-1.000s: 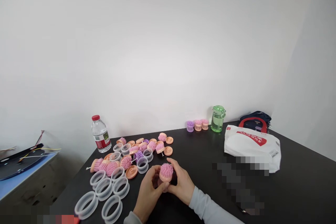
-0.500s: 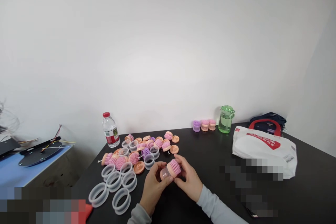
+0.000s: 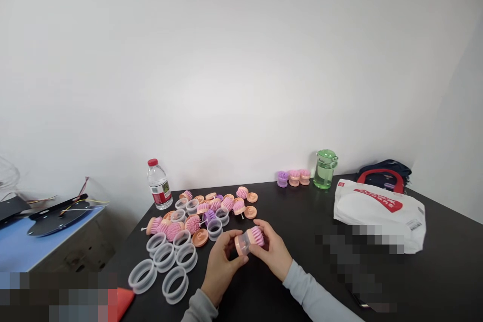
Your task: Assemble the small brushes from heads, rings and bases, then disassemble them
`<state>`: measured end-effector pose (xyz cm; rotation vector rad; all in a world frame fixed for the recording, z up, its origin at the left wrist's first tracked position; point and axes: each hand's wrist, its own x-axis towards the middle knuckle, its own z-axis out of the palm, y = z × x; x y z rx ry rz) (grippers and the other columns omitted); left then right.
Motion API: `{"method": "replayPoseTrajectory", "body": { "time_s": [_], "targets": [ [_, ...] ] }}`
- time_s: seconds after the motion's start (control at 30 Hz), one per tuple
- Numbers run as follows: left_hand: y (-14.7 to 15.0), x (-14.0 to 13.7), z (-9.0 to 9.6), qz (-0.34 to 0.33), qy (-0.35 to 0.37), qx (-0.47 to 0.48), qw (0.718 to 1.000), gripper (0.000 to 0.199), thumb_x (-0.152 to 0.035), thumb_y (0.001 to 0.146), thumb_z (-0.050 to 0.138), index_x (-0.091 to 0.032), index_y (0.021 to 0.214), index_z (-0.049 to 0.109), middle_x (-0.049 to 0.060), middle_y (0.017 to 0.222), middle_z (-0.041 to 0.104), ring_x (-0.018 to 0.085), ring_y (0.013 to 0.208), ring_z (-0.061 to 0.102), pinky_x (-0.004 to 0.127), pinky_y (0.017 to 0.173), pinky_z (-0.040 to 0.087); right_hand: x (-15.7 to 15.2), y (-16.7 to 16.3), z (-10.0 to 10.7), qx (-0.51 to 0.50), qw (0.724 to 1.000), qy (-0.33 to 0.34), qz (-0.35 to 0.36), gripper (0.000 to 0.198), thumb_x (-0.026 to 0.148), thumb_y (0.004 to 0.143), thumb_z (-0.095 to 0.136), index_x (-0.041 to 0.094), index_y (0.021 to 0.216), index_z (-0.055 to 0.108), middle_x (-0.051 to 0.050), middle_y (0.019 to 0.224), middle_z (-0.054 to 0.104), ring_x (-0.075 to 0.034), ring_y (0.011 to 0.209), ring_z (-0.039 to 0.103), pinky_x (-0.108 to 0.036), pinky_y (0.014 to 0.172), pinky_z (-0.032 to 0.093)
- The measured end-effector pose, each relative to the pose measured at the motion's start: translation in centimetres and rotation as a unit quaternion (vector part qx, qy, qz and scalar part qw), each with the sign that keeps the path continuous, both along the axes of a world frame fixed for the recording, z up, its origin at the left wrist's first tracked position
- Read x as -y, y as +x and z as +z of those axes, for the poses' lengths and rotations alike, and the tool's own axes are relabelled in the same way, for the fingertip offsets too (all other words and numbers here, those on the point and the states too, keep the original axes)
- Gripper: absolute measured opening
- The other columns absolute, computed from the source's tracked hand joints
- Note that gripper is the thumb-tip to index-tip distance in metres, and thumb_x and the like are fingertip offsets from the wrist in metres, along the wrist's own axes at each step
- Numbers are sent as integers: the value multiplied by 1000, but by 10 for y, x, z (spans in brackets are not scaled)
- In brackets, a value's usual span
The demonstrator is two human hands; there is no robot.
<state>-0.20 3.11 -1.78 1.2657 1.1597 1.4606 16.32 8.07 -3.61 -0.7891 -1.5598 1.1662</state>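
Between my hands, above the black table, is a round scalp brush (image 3: pixel 247 241) with pink bristles, a clear middle ring and a peach base. It lies tilted, bristles toward the right. My left hand (image 3: pixel 223 265) curls its fingers round the base end. My right hand (image 3: pixel 274 253) grips the bristle end with thumb and fingers. Left of my hands lie several clear plastic rings (image 3: pixel 175 299), several pink bristle heads (image 3: pixel 192 223), a purple bristle head (image 3: pixel 210 217) and peach round caps (image 3: pixel 199 238).
On the black table (image 3: pixel 302 226), whole brushes (image 3: pixel 294 177) line the wall beside a green jug (image 3: pixel 325 169). A white bag (image 3: pixel 377 214) sits at right, a water bottle (image 3: pixel 159 184) at back left. A blue table (image 3: pixel 45 241) stands further left.
The brush has tipped a little more onto its side, and its peach base now shows at the left end. My right thumb has come over onto the brush. The loose parts stay put.
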Motion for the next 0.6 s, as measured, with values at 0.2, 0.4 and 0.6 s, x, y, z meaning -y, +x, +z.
{"method": "replayPoseTrajectory", "body": {
  "time_s": [0.2,0.4,0.6],
  "targets": [
    [2,2,4,9,-2,-38,999,48,-19,57,81,-19,102,64,7,100,71,29,97,66,43,89,52,-3,1,1,29,999,1,-34,52,18,67,72,21,116,57,-4,99,67,-23,86,66,-39,82,53],
    [4,3,8,7,5,-55,998,47,-20,57,81,-19,100,63,7,96,71,28,92,67,42,85,53,1,0,12,-5,1000,12,-9,58,15,65,73,22,119,54,-2,96,66,-21,84,64,-37,81,52],
    [5,2,5,-15,1,-12,1000,44,-29,62,81,-19,101,61,7,97,70,26,91,67,39,82,55,3,3,15,-44,999,23,20,66,12,62,74,25,123,53,-3,107,61,-23,100,61,-37,86,50]
  ]
}}
